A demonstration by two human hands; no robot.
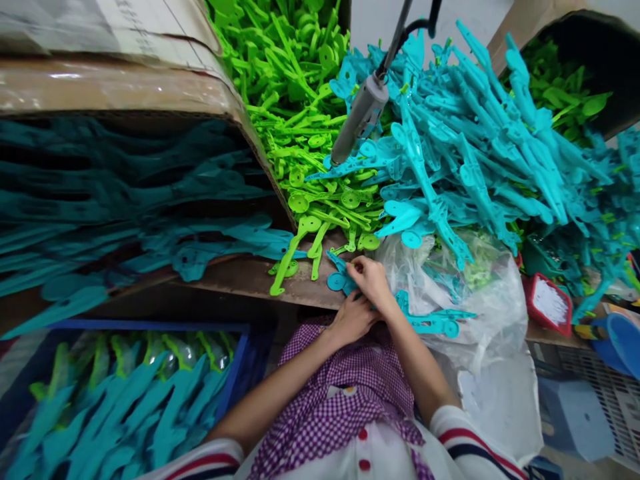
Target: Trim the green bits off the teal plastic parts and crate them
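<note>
At the near edge of the counter (310, 293), both bare hands are working close together on one turquoise piece (336, 281), its disc and pointed end projecting to the left of the fingers. The right hand (371, 281) is pinching the piece from above, while the left hand (355, 320) is holding it from below; each grip is closing on this piece, though the left fingertips are partly hidden. Beyond the hands, a heap of green parts (300, 113) is spreading over the counter, and to its right a larger heap of turquoise parts (480, 153) is leaning over it. A grey cylindrical tool (361, 119) is hanging at a slant between them. To the right of the hands, a clear plastic bag (493, 313) is lying near a red container (532, 303) of small white items. At left, a cardboard box (115, 83) is holding more turquoise pieces; below it, a blue crate (239, 373) is containing turquoise and green items.
</note>
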